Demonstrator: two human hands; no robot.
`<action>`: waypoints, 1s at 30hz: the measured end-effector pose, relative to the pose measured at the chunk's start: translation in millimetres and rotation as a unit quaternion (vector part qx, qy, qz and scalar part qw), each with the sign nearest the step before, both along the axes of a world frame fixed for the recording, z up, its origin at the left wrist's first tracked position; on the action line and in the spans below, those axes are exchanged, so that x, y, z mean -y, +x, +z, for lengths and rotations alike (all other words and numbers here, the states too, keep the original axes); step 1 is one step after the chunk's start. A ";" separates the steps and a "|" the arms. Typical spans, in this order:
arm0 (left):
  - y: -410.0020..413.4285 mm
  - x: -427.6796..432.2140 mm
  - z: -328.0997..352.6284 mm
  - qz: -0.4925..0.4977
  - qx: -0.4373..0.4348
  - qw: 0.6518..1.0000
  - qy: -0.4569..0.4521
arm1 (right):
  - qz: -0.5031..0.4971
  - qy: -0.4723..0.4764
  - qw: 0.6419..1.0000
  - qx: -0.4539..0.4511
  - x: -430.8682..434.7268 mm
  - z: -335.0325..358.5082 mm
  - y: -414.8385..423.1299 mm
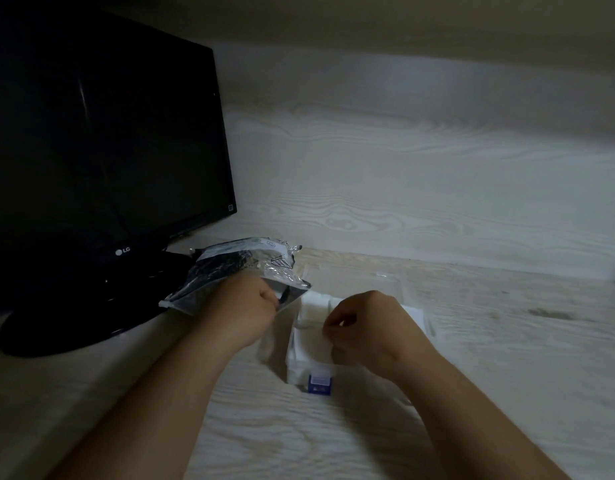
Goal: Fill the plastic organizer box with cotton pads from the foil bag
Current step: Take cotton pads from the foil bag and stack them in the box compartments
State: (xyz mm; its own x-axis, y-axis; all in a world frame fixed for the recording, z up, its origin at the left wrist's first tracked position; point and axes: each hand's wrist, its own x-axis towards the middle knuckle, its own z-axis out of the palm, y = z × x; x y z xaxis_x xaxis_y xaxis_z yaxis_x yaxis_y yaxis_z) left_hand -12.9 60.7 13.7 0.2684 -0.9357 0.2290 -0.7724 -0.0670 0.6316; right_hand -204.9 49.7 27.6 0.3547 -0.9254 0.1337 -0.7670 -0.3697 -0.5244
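Room: We see a pale wooden desk (299, 427) in a dim room, with a wooden wall behind it.
Far left: A black screen (102, 133) stands on the desk.
Bag: The foil bag (230, 268) is just in front of the screen's foot, lifted a bit at its near end. Its mouth points right, toward the box.
Left hand: Our left hand (245, 311) is curled tight round the near edge of the bag, at the mouth.
Box: The clear plastic box (269, 344) sits in the middle of the desk, just right of the bag.
Pads: White cotton pads (314, 304) already lie in the box. We cannot tell how full it is.
Right hand: Our right hand (368, 327) is over the box with its fingers curled. It seems to pinch some white pads by their edge.
Blue thing: A small blue thing (320, 384) is at the near end of the box. We cannot tell what it is.
How the pads feel: We think they are very light, soft and squashy. A stack can fan out or tip over.
Where to hold the pads: We think it is best to pinch a small stack by its two flat sides and set it down gently.
How the bag feels: We think it is thin, crinkly and slippery, so we hold it near the mouth to keep it open.
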 end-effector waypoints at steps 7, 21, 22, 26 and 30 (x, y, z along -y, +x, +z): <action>4.9 8.7 -11.2 -0.005 0.042 0.999 0.030 | 0.005 -0.009 1.000 0.005 -0.2 -0.1 0.0; 1.3 13.3 -16.9 -0.020 -0.054 0.997 0.042 | 0.007 0.011 1.000 0.025 -0.6 -1.5 0.5; 1.5 13.5 -17.0 -0.018 -0.059 0.997 0.040 | 0.006 0.012 1.000 0.026 -0.3 -1.5 0.7; 1.3 13.6 -17.0 -0.022 -0.097 0.995 0.030 | 0.003 0.027 0.999 0.035 1.3 -2.6 1.4; -0.3 14.6 -16.9 -0.017 -0.114 0.993 0.032 | 0.002 0.036 0.998 0.044 1.5 -3.3 1.8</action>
State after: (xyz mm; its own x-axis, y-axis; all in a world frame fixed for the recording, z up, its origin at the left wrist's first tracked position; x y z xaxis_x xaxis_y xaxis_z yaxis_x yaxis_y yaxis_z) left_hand -13.2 46.2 -3.1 0.2743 -0.9559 0.1051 -0.6118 -0.0892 0.7859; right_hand -203.2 48.2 24.4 0.3484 -0.9323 0.0970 -0.7160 -0.3315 -0.6144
